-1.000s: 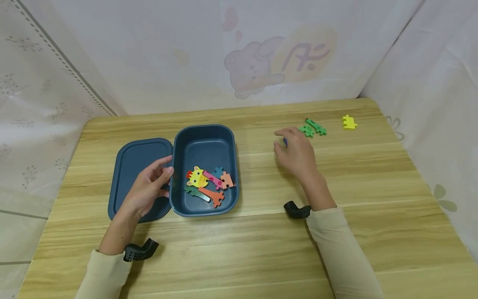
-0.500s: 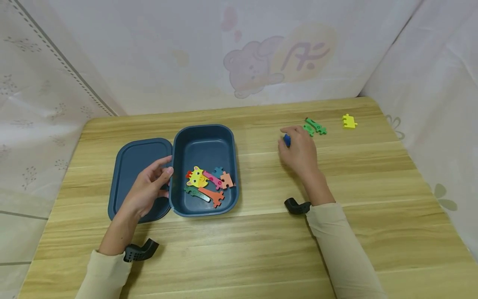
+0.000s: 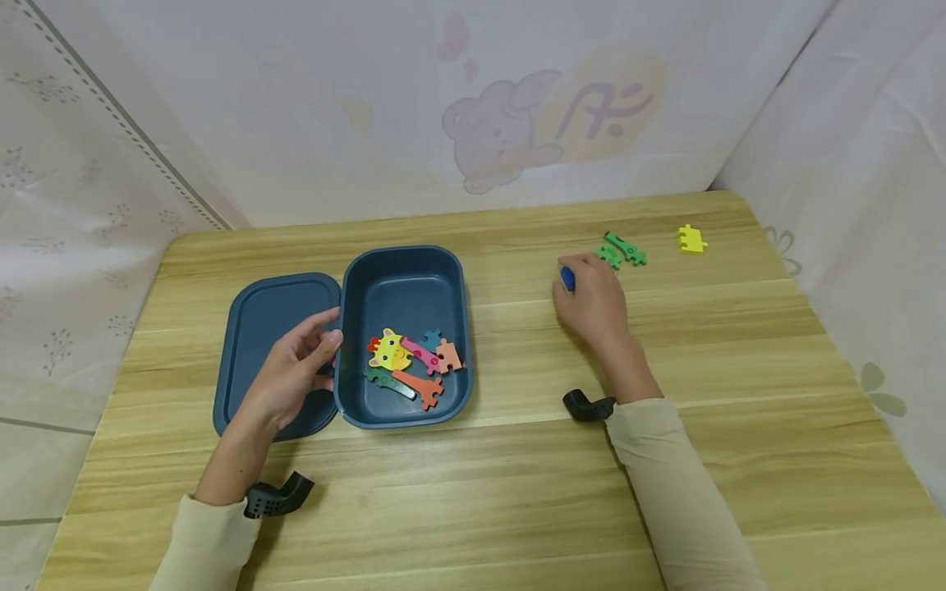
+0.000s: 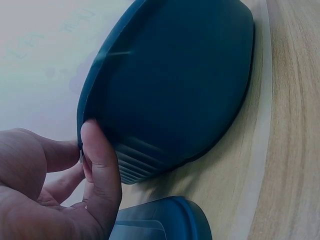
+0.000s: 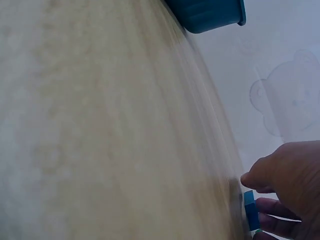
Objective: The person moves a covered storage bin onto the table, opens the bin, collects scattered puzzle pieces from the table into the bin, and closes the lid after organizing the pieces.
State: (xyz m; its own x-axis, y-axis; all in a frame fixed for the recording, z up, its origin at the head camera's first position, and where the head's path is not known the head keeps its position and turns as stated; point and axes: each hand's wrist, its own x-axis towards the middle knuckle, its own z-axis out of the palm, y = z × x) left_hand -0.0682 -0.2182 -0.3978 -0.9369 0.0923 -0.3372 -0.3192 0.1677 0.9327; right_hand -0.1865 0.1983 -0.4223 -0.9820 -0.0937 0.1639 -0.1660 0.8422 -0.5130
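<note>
My left hand (image 3: 299, 365) grips the left rim of a dark blue box (image 3: 402, 420), thumb on the rim and fingers against the outer wall. The left wrist view shows the box's wall (image 4: 175, 90) beside the fingers. Inside the box lie several puzzle pieces, among them a yellow giraffe head (image 3: 392, 351), a pink piece (image 3: 421, 355) and an orange piece (image 3: 420, 387). To the right, my right hand (image 3: 594, 304) pinches a small blue puzzle piece (image 3: 567, 278) at the table; the hand partly hides it. In the right wrist view the blue piece (image 5: 251, 210) stands between thumb and fingers.
A dark blue lid (image 3: 254, 345) lies left of the box, partly under my left hand. Beyond my right hand are two green puzzle pieces (image 3: 626, 249). A yellow piece (image 3: 691, 240) lies farther right, near the table's back edge. A white printed curtain (image 3: 355, 148) hangs behind.
My right hand has moved slightly right, and its thumb and fingers have come together on the blue puzzle piece. The left hand and box have stayed put.
</note>
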